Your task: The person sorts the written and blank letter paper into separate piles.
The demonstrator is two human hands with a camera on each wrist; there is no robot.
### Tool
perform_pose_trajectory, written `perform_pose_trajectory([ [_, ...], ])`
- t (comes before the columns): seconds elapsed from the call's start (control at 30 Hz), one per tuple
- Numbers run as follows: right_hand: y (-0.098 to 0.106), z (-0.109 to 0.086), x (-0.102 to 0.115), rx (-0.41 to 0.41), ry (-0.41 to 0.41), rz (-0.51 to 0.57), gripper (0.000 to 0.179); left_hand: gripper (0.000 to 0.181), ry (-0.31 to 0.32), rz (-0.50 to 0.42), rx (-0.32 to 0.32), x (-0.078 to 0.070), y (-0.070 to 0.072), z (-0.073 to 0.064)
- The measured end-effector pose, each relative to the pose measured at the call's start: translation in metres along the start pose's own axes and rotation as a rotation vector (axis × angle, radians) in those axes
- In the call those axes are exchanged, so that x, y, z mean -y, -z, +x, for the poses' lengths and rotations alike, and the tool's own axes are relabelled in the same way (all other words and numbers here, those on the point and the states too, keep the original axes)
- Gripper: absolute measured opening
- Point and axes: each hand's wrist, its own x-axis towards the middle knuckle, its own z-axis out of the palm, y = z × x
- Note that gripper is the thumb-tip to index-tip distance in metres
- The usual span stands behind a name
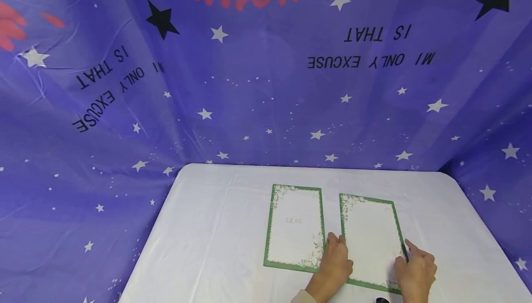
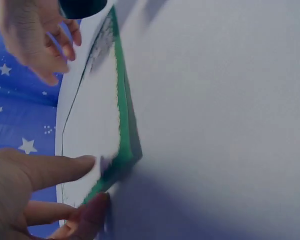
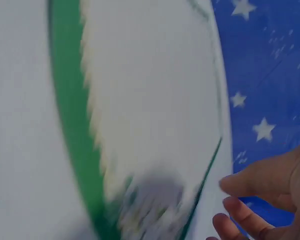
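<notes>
Two sheets of floral stationery paper with green borders lie side by side. My left hand (image 1: 334, 263) is at the left edge of the right-hand sheet (image 1: 370, 238), between the two sheets. In the left wrist view its thumb lies over the border and its fingertips come under the edge, pinching the sheet near a corner. My right hand (image 1: 417, 268) is at the opposite edge. Its thumb and fingers are spread apart just beside the border in the right wrist view. The left-hand sheet (image 1: 295, 227) bears small faint marks in its middle.
A white-covered table (image 1: 208, 229) holds both sheets. Purple-blue cloth (image 1: 257, 95) with stars and lettering hangs behind the table and along both sides. A dark round object (image 1: 381, 300) shows at the bottom edge, near the right wrist.
</notes>
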Motion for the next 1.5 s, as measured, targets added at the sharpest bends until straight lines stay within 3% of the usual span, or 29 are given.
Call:
perform_pose_trajectory([
  [0.13, -0.008, -0.014, 0.026, -0.035, 0.091, 0.117, 0.048, 0.062, -0.03, -0.097, -0.067, 0.006, 0.015, 0.002],
  [0.3, -0.027, -0.031, 0.053, 0.031, 0.168, 0.152, 0.04, 0.057, -0.038, -0.221, -0.207, 0.027, 0.043, 0.001],
  [0.43, -0.044, -0.043, 0.072, 0.128, 0.201, 0.171, 0.037, 0.059, 0.045, -0.295, -0.329, 0.055, 0.069, -0.002],
  [0.57, -0.06, -0.049, 0.082, 0.198, 0.216, 0.169, 0.039, 0.061, 0.148, -0.31, -0.427, 0.085, 0.091, -0.004],
  [0.73, -0.076, -0.055, 0.086, 0.261, 0.233, 0.121, 0.039, 0.062, 0.241, -0.374, -0.408, 0.114, 0.109, -0.012],
  [0.9, -0.087, -0.06, 0.09, 0.298, 0.224, 0.113, 0.043, 0.057, 0.29, -0.435, -0.367, 0.129, 0.114, -0.021],
  [1.17, -0.093, -0.064, 0.096, 0.296, 0.24, 0.126, 0.044, 0.051, 0.309, -0.447, -0.348, 0.13, 0.113, -0.024],
  [1.5, -0.098, -0.066, 0.097, 0.287, 0.2, 0.136, 0.046, 0.043, 0.313, -0.385, -0.348, 0.127, 0.105, -0.02],
])
